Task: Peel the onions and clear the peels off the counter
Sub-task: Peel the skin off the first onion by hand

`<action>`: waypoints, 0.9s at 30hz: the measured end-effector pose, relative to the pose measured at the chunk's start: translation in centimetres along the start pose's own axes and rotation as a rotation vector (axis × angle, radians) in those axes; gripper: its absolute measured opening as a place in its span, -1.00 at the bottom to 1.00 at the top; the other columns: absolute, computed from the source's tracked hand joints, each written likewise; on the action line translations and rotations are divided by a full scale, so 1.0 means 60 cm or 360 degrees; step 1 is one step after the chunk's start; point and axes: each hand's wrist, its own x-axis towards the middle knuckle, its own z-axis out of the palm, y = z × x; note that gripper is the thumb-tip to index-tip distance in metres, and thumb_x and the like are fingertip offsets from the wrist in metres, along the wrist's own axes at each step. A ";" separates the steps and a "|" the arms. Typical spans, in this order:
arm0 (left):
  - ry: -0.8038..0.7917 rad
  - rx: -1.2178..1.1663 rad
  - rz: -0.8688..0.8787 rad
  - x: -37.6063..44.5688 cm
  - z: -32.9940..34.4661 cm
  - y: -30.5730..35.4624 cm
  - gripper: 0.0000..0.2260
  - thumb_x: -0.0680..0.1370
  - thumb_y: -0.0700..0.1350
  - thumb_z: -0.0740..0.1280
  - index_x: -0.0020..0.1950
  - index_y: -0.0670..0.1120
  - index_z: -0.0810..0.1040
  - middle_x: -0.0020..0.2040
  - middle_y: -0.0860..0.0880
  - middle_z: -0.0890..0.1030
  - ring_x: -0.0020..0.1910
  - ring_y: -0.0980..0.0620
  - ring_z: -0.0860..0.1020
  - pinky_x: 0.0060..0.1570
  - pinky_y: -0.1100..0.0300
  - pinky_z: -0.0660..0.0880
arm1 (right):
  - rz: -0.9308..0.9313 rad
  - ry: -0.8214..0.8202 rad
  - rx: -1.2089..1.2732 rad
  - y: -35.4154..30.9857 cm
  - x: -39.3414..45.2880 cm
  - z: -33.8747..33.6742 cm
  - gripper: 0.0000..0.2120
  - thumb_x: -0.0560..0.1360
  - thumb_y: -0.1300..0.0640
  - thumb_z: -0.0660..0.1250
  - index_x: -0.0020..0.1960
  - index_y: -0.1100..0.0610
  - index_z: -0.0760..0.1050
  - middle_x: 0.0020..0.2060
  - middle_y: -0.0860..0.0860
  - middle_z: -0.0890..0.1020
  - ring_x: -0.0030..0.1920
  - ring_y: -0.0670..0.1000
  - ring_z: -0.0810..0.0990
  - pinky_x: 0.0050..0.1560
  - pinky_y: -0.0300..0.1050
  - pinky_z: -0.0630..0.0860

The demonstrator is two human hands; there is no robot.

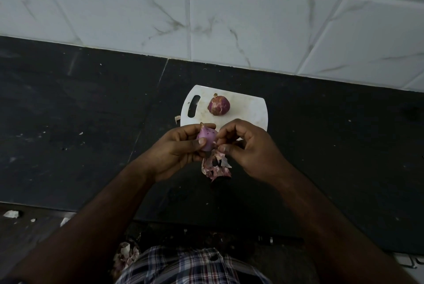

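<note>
1. Head view: left hand (181,146) grips the half-peeled onion (207,139) above the tabletop (91,100); right hand (241,146) pinches loose peel (216,166).
2. Pull the peel downward, steady. Second onion (218,105) waits on the board (247,109).

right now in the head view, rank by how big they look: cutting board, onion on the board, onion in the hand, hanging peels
1. cutting board, clearly largest
2. hanging peels
3. onion on the board
4. onion in the left hand: onion is partly covered by fingers and nearer the camera, so its place against the other onion is unsure
</note>
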 end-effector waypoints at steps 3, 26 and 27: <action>0.0038 -0.0041 -0.0021 -0.001 -0.002 0.005 -0.60 0.54 -0.23 0.28 0.39 -0.21 0.48 0.04 -0.08 0.69 -0.16 0.09 0.64 -0.20 0.26 0.58 | 0.0064 -0.0050 -0.0079 0.015 -0.007 -0.007 -0.74 0.47 0.34 0.44 -0.04 -0.02 0.58 -0.17 -0.14 0.67 -0.07 -0.15 0.65 -0.03 -0.29 0.55; 0.0081 -0.0052 -0.0106 0.002 0.003 -0.005 -0.69 0.56 -0.14 0.30 0.27 -0.20 0.56 -0.05 -0.15 0.62 -0.24 0.05 0.54 -0.28 0.25 0.53 | -0.0059 0.0014 -0.0058 -0.004 0.017 0.013 -0.65 0.42 0.38 0.44 -0.01 -0.03 0.48 -0.11 -0.21 0.54 -0.02 -0.08 0.60 0.02 0.03 0.63; 0.0085 -0.0053 -0.0108 0.002 0.003 -0.005 -0.69 0.56 -0.14 0.30 0.27 -0.19 0.57 -0.05 -0.15 0.61 -0.25 0.04 0.54 -0.28 0.25 0.53 | -0.0057 0.0009 -0.0074 -0.004 0.017 0.013 -0.65 0.42 0.37 0.44 -0.01 -0.04 0.48 -0.12 -0.22 0.54 -0.04 -0.09 0.60 0.01 0.01 0.63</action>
